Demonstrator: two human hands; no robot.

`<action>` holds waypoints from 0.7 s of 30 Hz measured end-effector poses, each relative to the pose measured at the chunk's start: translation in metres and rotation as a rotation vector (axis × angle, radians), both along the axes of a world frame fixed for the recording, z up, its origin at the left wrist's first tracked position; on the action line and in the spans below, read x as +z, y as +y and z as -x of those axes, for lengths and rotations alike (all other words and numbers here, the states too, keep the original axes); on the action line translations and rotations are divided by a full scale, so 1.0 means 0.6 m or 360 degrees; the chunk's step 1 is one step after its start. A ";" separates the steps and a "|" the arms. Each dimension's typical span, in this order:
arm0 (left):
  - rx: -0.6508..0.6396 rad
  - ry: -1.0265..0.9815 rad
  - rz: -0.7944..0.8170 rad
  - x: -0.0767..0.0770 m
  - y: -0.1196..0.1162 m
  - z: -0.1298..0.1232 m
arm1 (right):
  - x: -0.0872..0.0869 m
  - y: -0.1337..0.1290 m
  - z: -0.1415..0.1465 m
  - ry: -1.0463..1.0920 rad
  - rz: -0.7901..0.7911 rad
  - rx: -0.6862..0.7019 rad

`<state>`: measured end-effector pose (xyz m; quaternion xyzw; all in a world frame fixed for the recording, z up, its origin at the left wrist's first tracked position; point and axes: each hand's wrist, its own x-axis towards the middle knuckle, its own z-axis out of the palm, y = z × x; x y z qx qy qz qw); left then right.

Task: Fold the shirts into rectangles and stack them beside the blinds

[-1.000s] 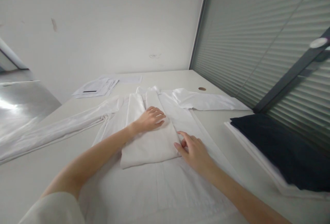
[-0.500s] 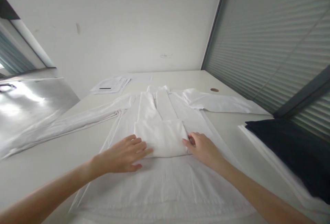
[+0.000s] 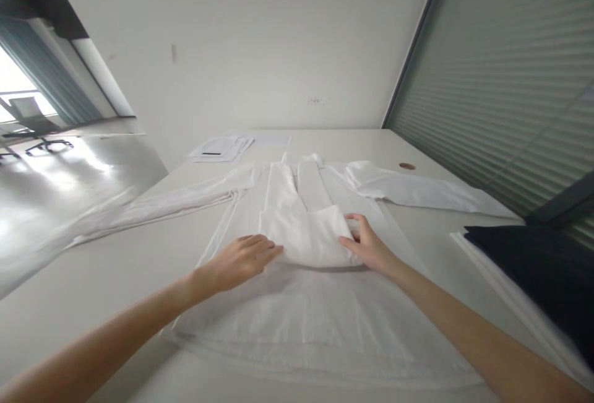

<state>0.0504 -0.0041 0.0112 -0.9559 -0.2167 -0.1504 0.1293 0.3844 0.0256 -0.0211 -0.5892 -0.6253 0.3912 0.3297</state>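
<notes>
A white long-sleeved garment [image 3: 315,316] lies spread on the white table, its sleeves reaching out to both sides. On its middle rests a folded white cloth [image 3: 309,236], with two long bands running up toward the collar. The cloth's lower edge is lifted a little. My left hand [image 3: 245,257] is at the cloth's left lower corner, fingers pressed together on it; its thumb is hidden. My right hand [image 3: 364,243] grips the right edge between thumb and fingers.
Papers [image 3: 223,148] with a black strip lie at the table's back left. A round hole [image 3: 407,166] is at the back right. Dark folded fabric [image 3: 533,279] over white cloth lies at the right, beside window blinds [image 3: 501,81]. A wheeled chair [image 3: 34,121] stands far left.
The view has shifted left, so things appear farther right. The folded cloth's lower edge has risen and bulges. My right hand has moved up its side, and my left hand's thumb is now hidden.
</notes>
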 end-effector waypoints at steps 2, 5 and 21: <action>-0.0009 -0.0075 -0.0031 0.020 0.008 0.001 | 0.014 0.002 0.005 0.0139 0.0022 -0.0004; -0.0030 -0.0160 -0.0045 0.053 0.001 0.007 | 0.037 -0.011 0.005 0.0227 -0.0039 0.0042; 0.0269 -0.0093 0.0669 0.026 -0.058 -0.010 | 0.047 -0.126 0.006 -0.1039 -0.0681 0.0400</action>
